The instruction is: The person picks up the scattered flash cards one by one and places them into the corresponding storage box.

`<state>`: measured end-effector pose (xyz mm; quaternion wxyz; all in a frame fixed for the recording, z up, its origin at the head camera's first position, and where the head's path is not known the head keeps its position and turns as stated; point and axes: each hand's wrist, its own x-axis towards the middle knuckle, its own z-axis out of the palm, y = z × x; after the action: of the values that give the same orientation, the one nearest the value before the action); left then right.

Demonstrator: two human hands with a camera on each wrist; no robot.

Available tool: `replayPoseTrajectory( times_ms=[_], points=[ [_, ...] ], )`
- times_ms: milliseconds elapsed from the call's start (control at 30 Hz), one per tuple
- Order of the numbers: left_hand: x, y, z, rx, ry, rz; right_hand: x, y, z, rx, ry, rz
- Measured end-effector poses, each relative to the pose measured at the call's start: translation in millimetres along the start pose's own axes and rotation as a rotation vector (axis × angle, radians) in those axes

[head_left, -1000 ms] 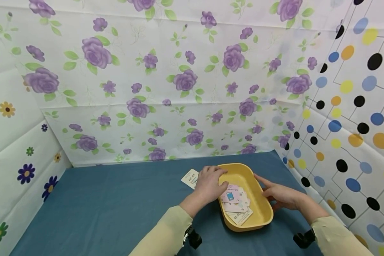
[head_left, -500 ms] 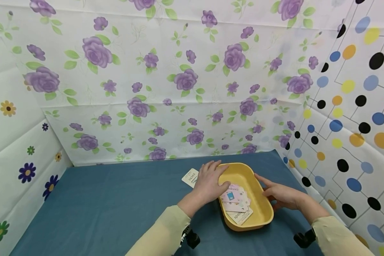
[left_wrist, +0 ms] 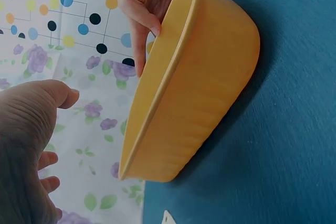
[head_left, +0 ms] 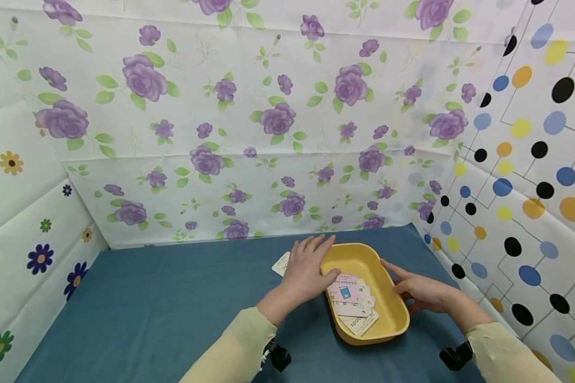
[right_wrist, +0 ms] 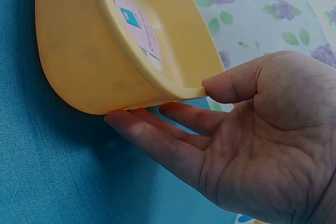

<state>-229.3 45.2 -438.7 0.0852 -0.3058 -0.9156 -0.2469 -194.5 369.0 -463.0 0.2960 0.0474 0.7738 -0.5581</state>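
A yellow plastic basin (head_left: pixel 388 319) sits on the blue cloth at the right. Inside it lies a loose pile of printed cards (head_left: pixel 347 295), a pink one on top. My right hand (head_left: pixel 424 292) grips the basin's right side, the thumb at the rim and the fingers against the outer wall in the right wrist view. My left hand (head_left: pixel 301 272), fingers spread and holding nothing, hovers by the left rim; the left wrist view shows a gap between its thumb and the basin. Partly hidden behind this hand, a white card (head_left: pixel 280 264) lies on the cloth.
The blue tablecloth (head_left: pixel 172 314) stretches away to the left. A flowered sheet (head_left: pixel 249 122) hangs behind the table, and a dotted sheet (head_left: pixel 527 223) stands close to the right hand. Black wrist cameras (head_left: pixel 455 357) are strapped to both forearms.
My left hand has shifted left off the basin's rim, its fingers straightening, and now covers more of the white card. The right hand and basin have stayed in place.
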Motion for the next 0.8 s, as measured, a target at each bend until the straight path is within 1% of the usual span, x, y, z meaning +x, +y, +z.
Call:
replayPoseTrajectory(
  times_ms=[333,600,800],
  points=[
    [-5.0,-13.4,-8.7,0.005,0.025,0.004,0,0,-0.1,-0.003,-0.012,-0.009],
    [-8.7,-19.6,-13.9,0.000,0.042,-0.021,1,0,-0.3,-0.002,-0.016,-0.011],
    [-10.2,-23.3,-16.5,-0.013,0.048,-0.026,1,0,-1.9,-0.006,-0.031,-0.018]
  ],
)
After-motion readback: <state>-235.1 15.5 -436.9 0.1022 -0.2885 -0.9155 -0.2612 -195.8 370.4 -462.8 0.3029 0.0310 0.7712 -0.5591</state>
